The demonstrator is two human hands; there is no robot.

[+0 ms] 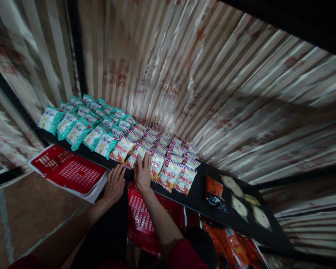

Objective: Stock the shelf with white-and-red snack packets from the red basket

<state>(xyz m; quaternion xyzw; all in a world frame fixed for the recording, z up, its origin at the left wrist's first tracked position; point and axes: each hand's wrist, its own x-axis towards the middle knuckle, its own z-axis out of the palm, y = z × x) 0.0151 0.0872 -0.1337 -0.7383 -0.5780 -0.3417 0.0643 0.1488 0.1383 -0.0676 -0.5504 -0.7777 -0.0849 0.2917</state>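
Observation:
Rows of white snack bags with striped red-and-blue edges (168, 173) stand on a black shelf (197, 203). My right hand (142, 175) lies on the front of this group, fingers stretched upward against a white bag and covering part of it. Beside it, my left hand (114, 185) rests at the shelf's front edge, its fingertips at the bottom of the leftmost front white bag (122, 148). Both hands have their fingers extended, and neither grasps a bag. Left of the white bags, teal-and-white snack bags (78, 132) stand in several rows.
A red basket (81, 172) sits below the shelf on the left, and another red basket (140, 211) is under my arms. Farther right on the shelf lie an orange packet (214, 186) and several pale, flat round packs (239, 207). Orange packages (232, 246) are below. A corrugated patterned sheet (168, 67) forms the back.

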